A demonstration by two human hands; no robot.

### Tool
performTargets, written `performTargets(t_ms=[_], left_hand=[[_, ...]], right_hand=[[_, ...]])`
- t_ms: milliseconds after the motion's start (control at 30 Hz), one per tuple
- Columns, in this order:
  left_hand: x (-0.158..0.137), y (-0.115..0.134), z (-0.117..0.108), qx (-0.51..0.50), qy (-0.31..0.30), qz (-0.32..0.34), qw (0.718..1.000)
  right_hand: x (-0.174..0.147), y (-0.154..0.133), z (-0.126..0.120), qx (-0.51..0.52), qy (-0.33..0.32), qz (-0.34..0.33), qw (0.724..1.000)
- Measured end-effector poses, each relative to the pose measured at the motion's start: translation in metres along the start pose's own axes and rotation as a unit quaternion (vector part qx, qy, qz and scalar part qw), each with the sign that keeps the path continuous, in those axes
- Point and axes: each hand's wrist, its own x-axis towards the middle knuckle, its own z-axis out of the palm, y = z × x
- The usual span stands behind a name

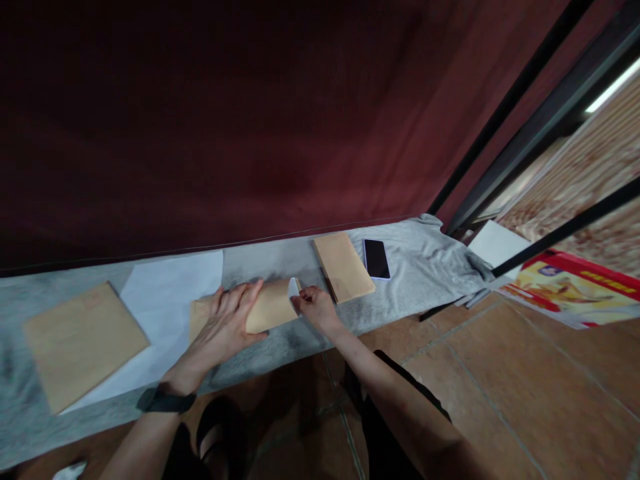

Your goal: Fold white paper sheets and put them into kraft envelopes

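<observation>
A brown paper envelope (273, 307) lies in front of me on the grey cloth. My left hand (233, 317) rests flat across it, fingers stretched out, pressing it down, with the thumb by its near edge. At the envelope's right end, my right hand (315, 307) is closed in a pinch on a curled white paper piece (293, 288). Whether this is a strip or a sheet sticking out, I cannot tell. Right of that hand is a stack of brown envelopes (345, 267). Another brown envelope (85, 340) lies far left, partly over white paper (173, 287).
A dark-screened phone (377, 259) lies right of the stack on the cloth-covered narrow surface (420, 267). A dark red wall or curtain (250, 133) rises behind. Black metal bars (565, 230) and a red-yellow printed box (575, 287) are at the right, above the tiled floor (490, 380).
</observation>
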Motion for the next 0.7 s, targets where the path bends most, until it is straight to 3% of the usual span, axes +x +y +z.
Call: performTargets(t_ms=[233, 700], left_hand=[[0.004, -0.002, 0.006, 0.002, 0.022, 0.014, 1.0], [0.004, -0.003, 0.01, 0.02, 0.035, 0.028, 0.999]], right_hand=[[0.0, -0.005, 0.006, 0.019, 0.021, 0.043, 0.999], [-0.003, 0.001, 0.017, 0.122, 0.099, -0.014, 0.987]])
